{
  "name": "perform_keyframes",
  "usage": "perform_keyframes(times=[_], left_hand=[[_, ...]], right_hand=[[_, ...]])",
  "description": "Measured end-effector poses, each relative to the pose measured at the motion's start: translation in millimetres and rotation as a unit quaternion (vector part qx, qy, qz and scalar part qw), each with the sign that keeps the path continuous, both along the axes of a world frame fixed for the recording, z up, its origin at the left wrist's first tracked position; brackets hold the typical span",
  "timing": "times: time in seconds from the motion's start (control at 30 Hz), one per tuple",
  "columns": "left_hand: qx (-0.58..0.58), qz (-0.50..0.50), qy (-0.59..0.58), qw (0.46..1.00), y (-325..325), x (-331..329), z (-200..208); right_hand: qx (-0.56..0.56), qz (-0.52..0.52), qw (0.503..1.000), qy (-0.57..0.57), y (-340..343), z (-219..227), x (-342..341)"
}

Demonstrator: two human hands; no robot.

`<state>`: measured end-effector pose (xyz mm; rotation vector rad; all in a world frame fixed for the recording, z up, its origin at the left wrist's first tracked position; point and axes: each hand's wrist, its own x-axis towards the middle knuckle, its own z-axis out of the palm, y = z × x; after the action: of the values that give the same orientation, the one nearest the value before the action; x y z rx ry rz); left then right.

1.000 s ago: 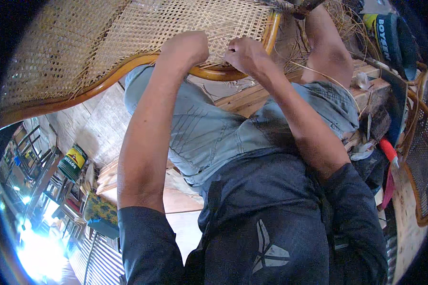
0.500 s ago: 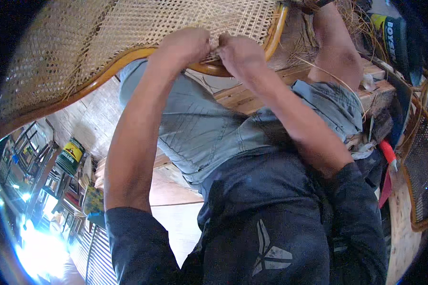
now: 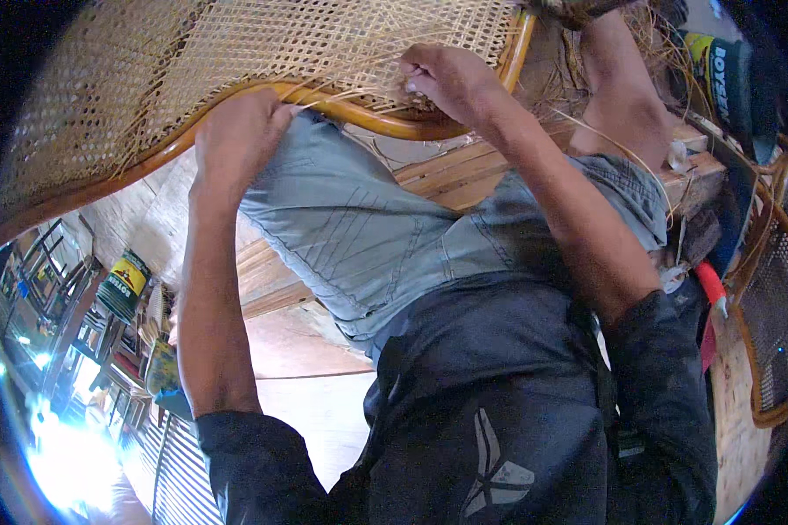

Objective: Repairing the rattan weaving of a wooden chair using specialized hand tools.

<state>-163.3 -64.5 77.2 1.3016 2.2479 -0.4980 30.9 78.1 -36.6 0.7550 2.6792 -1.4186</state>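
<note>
A woven cane panel (image 3: 263, 48) in a curved, varnished rattan frame (image 3: 411, 131) spans the upper left and top middle. My left hand (image 3: 241, 131) is closed at the frame's near edge, pinching pale cane strands (image 3: 333, 98) that run up to the right over the weave. Further right, my right hand (image 3: 453, 83) is curled closed above the panel near the frame's rounded corner. Something small and whitish shows under its fingers; what it is, and whether a strand is gripped there, I cannot make out. Long loose strands lie across the weave between the hands.
Below the panel are my legs in grey shorts (image 3: 350, 227) and wooden planks (image 3: 446, 179). Loose cane strands and a dark green can (image 3: 731, 83) lie at the upper right. Another can (image 3: 124, 284) stands at left. A second caned frame (image 3: 766, 341) is at far right.
My left hand has moved left and slightly down along the frame, drawing cane strands with it. The right hand has shifted slightly right and up, so the hands are now far apart.
</note>
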Motion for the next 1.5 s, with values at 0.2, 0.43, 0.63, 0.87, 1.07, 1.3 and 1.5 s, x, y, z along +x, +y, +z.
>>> perform_keyframes(times=[0.2, 0.43, 0.63, 0.87, 1.07, 1.3, 1.5], left_hand=[[0.143, -0.011, -0.077, 0.987, 33.6, 20.3, 36.9], [0.043, -0.074, -0.127, 0.988, 56.1, 27.5, -37.1], [-0.044, -0.126, -0.099, 0.986, 83.1, 45.3, -34.6], [-0.059, -0.152, -0.114, 0.98, 95.1, 53.2, -33.4], [-0.073, -0.191, -0.156, 0.966, 88.1, 44.3, -42.9], [0.048, -0.126, -0.124, 0.983, 55.8, 47.7, -47.1], [0.016, -0.123, -0.113, 0.986, 56.3, 34.0, -43.7]], right_hand=[[-0.144, 0.004, 0.986, 0.086, -12.9, 47.2, -24.4], [-0.047, -0.067, 0.996, -0.03, -12.4, 20.3, 1.4], [-0.02, -0.088, 0.988, -0.122, -13.8, 18.6, -0.4], [-0.059, -0.064, 0.984, -0.154, -13.5, 8.3, -5.6], [0.004, -0.001, 0.977, -0.214, -17.3, 27.3, -11.2], [0.018, 0.006, 0.962, -0.271, -24.3, 46.4, -21.5], [0.149, 0.028, 0.988, 0.006, -22.7, 11.5, 4.1]])
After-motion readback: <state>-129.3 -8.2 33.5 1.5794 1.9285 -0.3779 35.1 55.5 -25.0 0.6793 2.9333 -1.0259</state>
